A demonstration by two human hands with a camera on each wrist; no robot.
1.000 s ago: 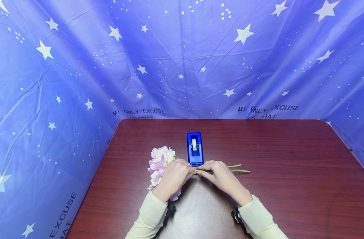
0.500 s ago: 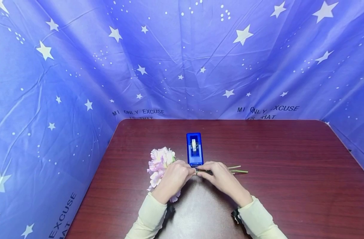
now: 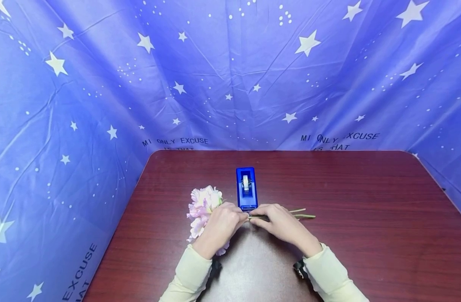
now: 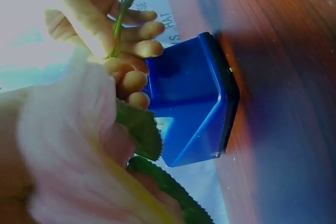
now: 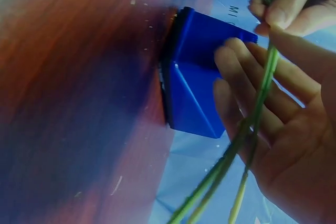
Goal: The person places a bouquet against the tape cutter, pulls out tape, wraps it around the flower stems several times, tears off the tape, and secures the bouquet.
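flowers [image 3: 203, 205], pale pink and white, at the person's left, partly covered by the left hand [image 3: 224, 220] and wrist. left thumb and fingers clamped on the green stems [image 5: 264, 82]. right hand [image 3: 279, 222] grips the same stems just beside, thumb pressing them to the index finger, other fingers loosely stretched out. fingertips of both hands nearly meet. stem ends poke out past the right hand, spread apart. dark green leaves [image 4: 140, 129] next to the petals. blue tape dispenser [image 3: 248, 201] (roll of tape [image 3: 246, 183] showing in its middle) stands on the reddish-brown table [image 3: 366, 188], just beyond the fingertips; from where i stand, can't tell if they touch it. starry blue curtain [image 3: 230, 63] behind.
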